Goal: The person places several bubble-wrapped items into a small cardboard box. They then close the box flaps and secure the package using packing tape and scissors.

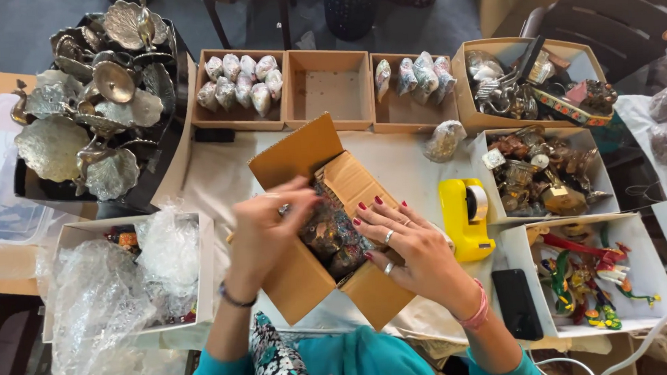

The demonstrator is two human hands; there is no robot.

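Cardboard box (308, 280): left hand (263, 229) seemingly pinching wrapped trinkets (332, 237), right hand (405, 244) spread on them

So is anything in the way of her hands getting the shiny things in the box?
Nothing visible. The cardboard box is open, flaps back, and both the left hand and right hand already reach the wrapped items inside.

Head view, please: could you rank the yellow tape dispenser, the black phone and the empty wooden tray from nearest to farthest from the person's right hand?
From the right hand:
1. Yellow tape dispenser, just to its right.
2. Black phone, lower right, near the table edge.
3. Empty wooden tray, at the far side of the table.
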